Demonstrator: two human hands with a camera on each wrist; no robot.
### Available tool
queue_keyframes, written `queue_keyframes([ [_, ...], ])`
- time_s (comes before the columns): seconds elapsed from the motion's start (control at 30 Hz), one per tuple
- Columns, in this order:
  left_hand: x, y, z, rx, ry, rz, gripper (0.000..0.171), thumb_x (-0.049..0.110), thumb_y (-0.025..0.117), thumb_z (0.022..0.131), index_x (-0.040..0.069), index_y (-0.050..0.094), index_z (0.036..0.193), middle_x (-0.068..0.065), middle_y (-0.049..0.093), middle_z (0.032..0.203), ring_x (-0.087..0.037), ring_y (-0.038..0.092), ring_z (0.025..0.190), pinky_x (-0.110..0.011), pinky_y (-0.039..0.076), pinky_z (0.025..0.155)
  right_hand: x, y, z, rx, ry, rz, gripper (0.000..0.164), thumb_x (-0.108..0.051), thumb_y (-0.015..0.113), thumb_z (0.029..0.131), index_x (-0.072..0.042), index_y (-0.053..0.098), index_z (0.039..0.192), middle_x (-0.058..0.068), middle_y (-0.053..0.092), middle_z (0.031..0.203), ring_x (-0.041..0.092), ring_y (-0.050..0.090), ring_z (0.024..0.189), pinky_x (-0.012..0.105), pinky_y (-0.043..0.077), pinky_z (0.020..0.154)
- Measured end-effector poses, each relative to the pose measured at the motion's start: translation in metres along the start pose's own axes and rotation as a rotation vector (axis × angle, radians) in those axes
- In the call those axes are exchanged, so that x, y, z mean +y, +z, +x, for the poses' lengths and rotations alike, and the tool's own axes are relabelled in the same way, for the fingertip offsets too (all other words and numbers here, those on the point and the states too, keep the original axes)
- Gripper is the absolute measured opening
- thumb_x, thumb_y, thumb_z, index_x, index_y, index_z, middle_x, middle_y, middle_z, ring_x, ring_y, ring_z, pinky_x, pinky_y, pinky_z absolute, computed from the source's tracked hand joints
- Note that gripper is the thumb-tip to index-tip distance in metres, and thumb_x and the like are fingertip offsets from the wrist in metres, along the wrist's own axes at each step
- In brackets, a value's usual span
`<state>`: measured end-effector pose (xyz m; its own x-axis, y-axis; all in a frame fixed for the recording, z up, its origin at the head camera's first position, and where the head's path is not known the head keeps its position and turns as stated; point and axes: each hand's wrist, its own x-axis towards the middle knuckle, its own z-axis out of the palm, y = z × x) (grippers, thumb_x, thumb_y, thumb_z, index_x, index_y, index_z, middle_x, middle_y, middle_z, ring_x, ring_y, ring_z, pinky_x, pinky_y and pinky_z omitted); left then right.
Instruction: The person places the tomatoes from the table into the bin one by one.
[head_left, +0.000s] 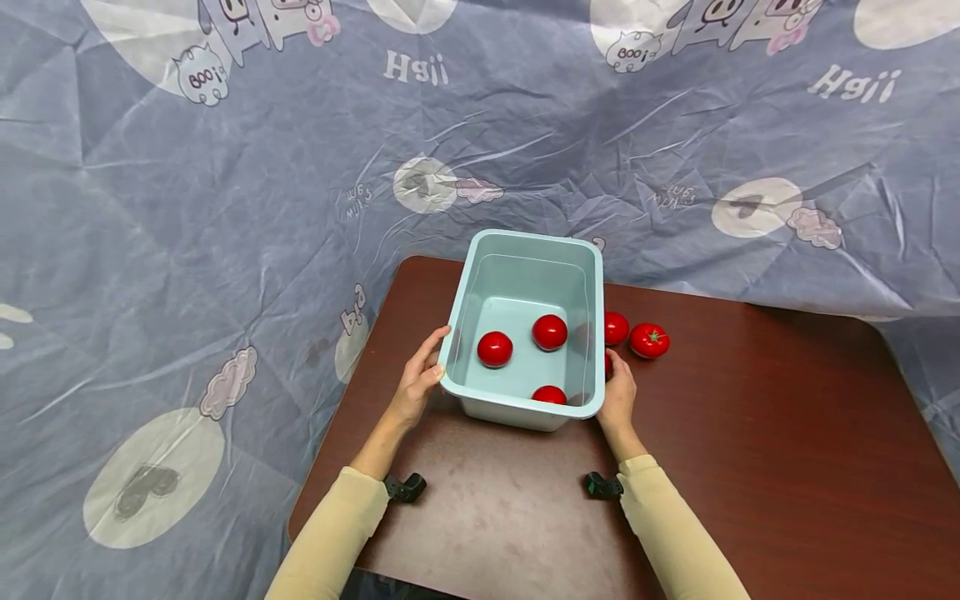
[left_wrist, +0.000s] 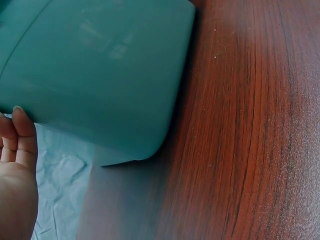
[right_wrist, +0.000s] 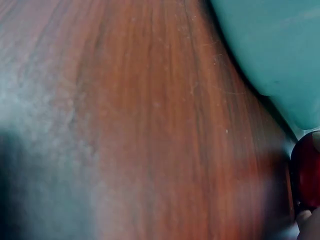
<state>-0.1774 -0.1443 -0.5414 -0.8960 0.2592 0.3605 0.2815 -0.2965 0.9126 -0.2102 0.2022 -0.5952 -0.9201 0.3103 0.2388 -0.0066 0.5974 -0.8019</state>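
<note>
A light blue-green plastic bin (head_left: 540, 237) stands on the table, with three red tomatoes inside: one at the left (head_left: 495, 349), one at the right (head_left: 550, 332), and one partly hidden by the near rim (head_left: 549, 396). My left hand (head_left: 415, 389) grips the bin's left rim near the front corner, thumb on the rim; its fingers also reach the bin wall (left_wrist: 100, 75) in the left wrist view. Beside the right wall, my right hand (head_left: 618, 398) holds another tomato (right_wrist: 306, 167), mostly covered by the hand in the head view.
Two more tomatoes lie right of the bin, one against its wall (head_left: 617, 327) and one with a green stem top (head_left: 649, 341). The brown wooden table (head_left: 765, 433) extends to the right. A patterned blue-grey cloth (head_left: 262, 192) hangs behind and at the left.
</note>
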Motion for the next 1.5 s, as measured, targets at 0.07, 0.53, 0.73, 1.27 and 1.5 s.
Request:
queue_keyframes([
  [0.07,0.001,0.001,0.000,-0.004,0.007,-0.005,0.067,0.012,0.045,0.087,0.000,0.028,0.150,-0.005,0.062,0.117,-0.015,0.061,0.093,-0.022,0.048,0.063,0.001,0.000,0.000,0.000,0.008,0.006,0.039,0.001,0.056,0.089,0.007,0.056,0.128,0.029,0.059,0.120,0.042,0.055,0.111,0.052,0.042,0.099],
  [0.53,0.000,0.001,-0.001,-0.005,0.012,-0.008,0.066,0.009,0.042,0.087,-0.001,0.027,0.150,-0.003,0.064,0.116,-0.013,0.062,0.094,-0.021,0.049,0.065,-0.005,-0.014,-0.006,0.015,0.120,0.155,0.053,-0.005,0.071,0.080,-0.001,0.056,0.131,0.021,0.057,0.130,0.034,0.059,0.115,0.046,0.046,0.102],
  [0.73,-0.001,0.000,-0.001,-0.003,0.006,0.006,0.065,0.011,0.043,0.087,0.001,0.028,0.150,-0.002,0.065,0.115,-0.012,0.062,0.093,-0.022,0.049,0.064,-0.009,-0.023,-0.008,0.049,0.136,0.292,0.060,-0.006,0.076,0.079,-0.001,0.054,0.134,0.019,0.056,0.135,0.033,0.059,0.120,0.043,0.044,0.101],
  [1.27,-0.001,0.000,0.000,-0.003,0.006,-0.018,0.064,0.008,0.041,0.089,0.001,0.027,0.151,-0.003,0.063,0.121,-0.013,0.063,0.099,-0.024,0.052,0.072,-0.042,-0.055,0.001,0.086,0.129,0.350,0.068,-0.013,0.081,0.077,-0.008,0.052,0.138,0.012,0.052,0.140,0.032,0.054,0.127,0.039,0.041,0.104],
  [1.5,-0.001,-0.001,0.000,-0.007,-0.002,-0.016,0.064,0.008,0.041,0.088,0.002,0.027,0.151,-0.003,0.063,0.123,-0.015,0.063,0.107,-0.031,0.054,0.082,-0.059,-0.073,0.006,0.111,0.152,0.396,0.069,-0.013,0.082,0.076,-0.012,0.053,0.139,0.009,0.053,0.141,0.030,0.055,0.125,0.036,0.044,0.102],
])
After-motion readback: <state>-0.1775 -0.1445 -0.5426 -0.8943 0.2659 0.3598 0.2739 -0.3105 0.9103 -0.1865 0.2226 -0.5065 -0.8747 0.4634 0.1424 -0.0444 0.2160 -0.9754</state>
